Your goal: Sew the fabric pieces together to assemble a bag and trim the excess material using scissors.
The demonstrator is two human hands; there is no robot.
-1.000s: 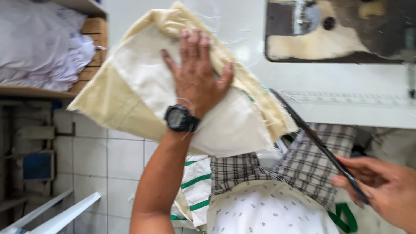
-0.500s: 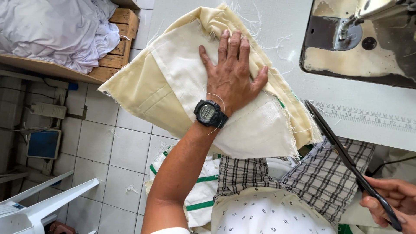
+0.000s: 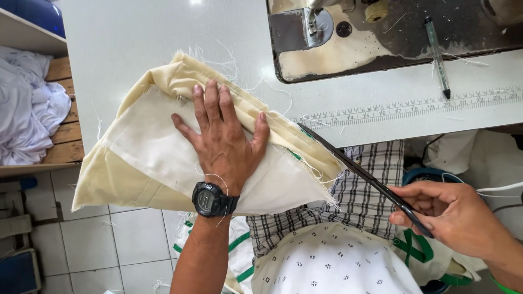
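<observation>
1. Nearest the camera, the right hand (image 3: 457, 215) is closed around the handles of a pair of long dark scissors (image 3: 362, 177); the handle loops are buried in the fingers, so exactly how they are threaded cannot be told

2. The blades run up and to the left, and their tip sits right at the frayed edge of the cream fabric piece (image 3: 180, 147), as if lined up along that edge; whether the blades are parted or shut is hard to make out, since they read as one thin dark line

3. The left hand (image 3: 223, 141), with a black wristwatch (image 3: 211, 200) on the wrist, lies flat with fingers spread on the fabric, pressing rather than gripping it, which seems to hold the cloth still and smooth

4. The fabric lies on the white table (image 3: 163, 38) at its left corner, with its lower left part hanging past the edge; it is folded, so its under layers are hidden

5. Farther off, the sewing machine (image 3: 392, 32) is cut off by the top of the frame, so its needle area is only partly visible; a pen (image 3: 437, 54) rests on its bed
</observation>
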